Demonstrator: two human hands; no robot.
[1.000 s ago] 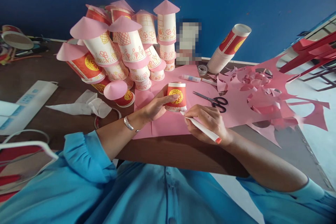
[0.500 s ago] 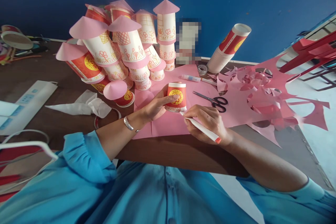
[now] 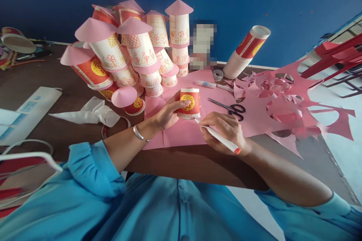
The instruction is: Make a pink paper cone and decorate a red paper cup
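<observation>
My left hand is closed around a red paper cup with a yellow emblem, held upside down above pink paper. Line drawings run along the cup's white lower band. In my right hand is a white marker with an orange-red end. Its tip is close to the cup's lower rim; whether it touches I cannot tell. Black-handled scissors lie just beyond my right hand. To the left stand several paper-cup towers with pink cone roofs, some drawn with flowers and windows.
A leaning stack of paper cups stands at the back right beside a tape roll. A glue stick lies on the pink paper. Cut pink scraps cover the right side. Crumpled white tissue and a power strip lie left.
The cup has turned slightly in my left hand and shifted a little left. My right hand, with the marker, has moved slightly right.
</observation>
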